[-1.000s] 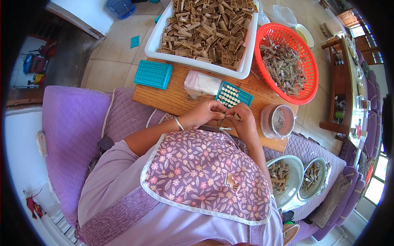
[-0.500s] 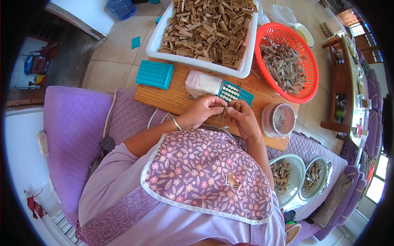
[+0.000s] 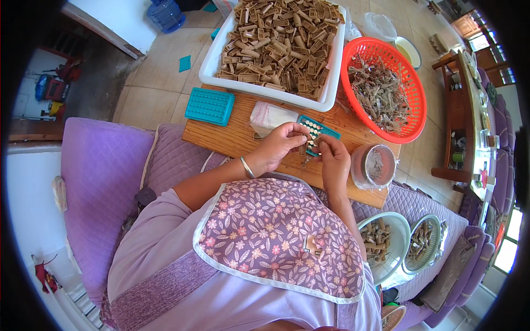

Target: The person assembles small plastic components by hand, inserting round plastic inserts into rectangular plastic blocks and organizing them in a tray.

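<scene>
Bright daylight, soft shadows on the counter point(image 3: 221, 138). Windows point(image 3: 505, 249) well off its right edge blown out; doorway point(image 3: 94, 91) beyond its left edge dark. Mid-frame reasonably sharp. Strong fisheye bend, black vignette, blue-purple fringing at the rim. Detail between fingers point(image 3: 294, 130) too small to resolve.

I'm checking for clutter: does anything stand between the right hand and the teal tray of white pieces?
Nothing visible does: the right hand overlaps the teal tray in this view, though contact is unclear. The round tub stands to the right.
</scene>
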Motion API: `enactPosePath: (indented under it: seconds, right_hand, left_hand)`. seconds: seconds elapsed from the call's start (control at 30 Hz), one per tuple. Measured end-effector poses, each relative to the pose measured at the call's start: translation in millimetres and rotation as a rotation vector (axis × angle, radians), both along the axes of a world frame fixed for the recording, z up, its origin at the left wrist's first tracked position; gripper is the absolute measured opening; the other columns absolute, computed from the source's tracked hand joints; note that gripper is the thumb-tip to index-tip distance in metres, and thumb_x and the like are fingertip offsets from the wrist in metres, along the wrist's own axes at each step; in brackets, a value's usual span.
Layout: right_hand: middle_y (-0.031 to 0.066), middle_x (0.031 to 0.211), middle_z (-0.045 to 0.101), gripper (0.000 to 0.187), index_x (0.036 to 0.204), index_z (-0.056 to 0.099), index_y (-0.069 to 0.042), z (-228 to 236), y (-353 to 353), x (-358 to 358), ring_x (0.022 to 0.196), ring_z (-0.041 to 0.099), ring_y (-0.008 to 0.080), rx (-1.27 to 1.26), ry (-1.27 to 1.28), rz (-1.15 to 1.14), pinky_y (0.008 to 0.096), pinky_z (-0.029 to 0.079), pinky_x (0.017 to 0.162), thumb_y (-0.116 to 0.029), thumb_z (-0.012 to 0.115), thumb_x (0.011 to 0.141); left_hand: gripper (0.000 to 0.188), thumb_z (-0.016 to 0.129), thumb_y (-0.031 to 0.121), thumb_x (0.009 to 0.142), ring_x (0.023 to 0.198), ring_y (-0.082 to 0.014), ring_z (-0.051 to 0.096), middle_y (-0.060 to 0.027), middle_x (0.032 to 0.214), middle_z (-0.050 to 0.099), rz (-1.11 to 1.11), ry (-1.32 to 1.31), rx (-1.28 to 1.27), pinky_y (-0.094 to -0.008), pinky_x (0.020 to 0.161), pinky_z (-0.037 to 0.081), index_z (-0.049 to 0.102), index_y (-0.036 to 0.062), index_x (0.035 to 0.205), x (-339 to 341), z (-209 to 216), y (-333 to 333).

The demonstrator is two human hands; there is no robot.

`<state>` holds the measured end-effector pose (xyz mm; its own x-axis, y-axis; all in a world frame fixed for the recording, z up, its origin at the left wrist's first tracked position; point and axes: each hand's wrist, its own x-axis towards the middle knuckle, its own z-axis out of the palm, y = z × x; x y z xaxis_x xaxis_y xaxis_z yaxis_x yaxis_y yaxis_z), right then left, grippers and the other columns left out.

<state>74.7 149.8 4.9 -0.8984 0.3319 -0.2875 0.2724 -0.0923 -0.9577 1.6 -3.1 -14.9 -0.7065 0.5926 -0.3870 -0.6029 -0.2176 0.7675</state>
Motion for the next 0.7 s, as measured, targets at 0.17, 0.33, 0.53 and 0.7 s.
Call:
enactPosePath:
  seconds: [0.17,0.33,0.53,0.7]
  right_hand:
    - [0.0058,0.090,0.065,0.009,0.097,0.061,0.002,-4,2,-6,0.076,0.061,0.0126,0.857,0.254,-0.031,0.0254,0.050,0.064,-0.003,0.060,0.089]
    - [0.0051,0.092,0.064,0.014,0.099,0.060,0.000,-5,-9,-1,0.081,0.060,0.0128,0.480,0.216,-0.008,0.0257,0.050,0.072,-0.001,0.064,0.085]
    - [0.0059,0.096,0.062,0.025,0.105,0.055,-0.001,-15,-4,-2,0.085,0.059,0.0127,-0.116,0.119,-0.110,0.0259,0.050,0.078,0.003,0.066,0.082]
    - [0.0063,0.096,0.062,0.030,0.109,0.052,-0.001,-7,-8,-1,0.087,0.059,0.0119,-0.133,0.149,-0.167,0.0246,0.049,0.079,0.005,0.065,0.083]
  left_hand:
    - [0.018,0.061,0.012,0.092,0.085,-0.0062,0.054,0.0013,0.098,0.059,-0.035,-0.072,0.027,-0.0225,0.076,0.045,0.057,0.0081,0.108,1,5,4]
    - [0.019,0.062,0.011,0.091,0.088,-0.0067,0.054,0.0012,0.100,0.059,0.032,-0.056,0.066,-0.0226,0.076,0.045,0.055,0.0089,0.109,-1,-3,6]
    - [0.020,0.062,0.010,0.090,0.095,-0.0087,0.055,-0.0002,0.104,0.059,0.048,-0.073,0.095,-0.0246,0.083,0.047,0.055,0.0090,0.109,0,-4,6]
    - [0.022,0.063,0.009,0.090,0.097,-0.0104,0.056,-0.0013,0.105,0.059,0.034,-0.065,0.168,-0.0261,0.086,0.047,0.054,0.0081,0.110,-3,-13,8]
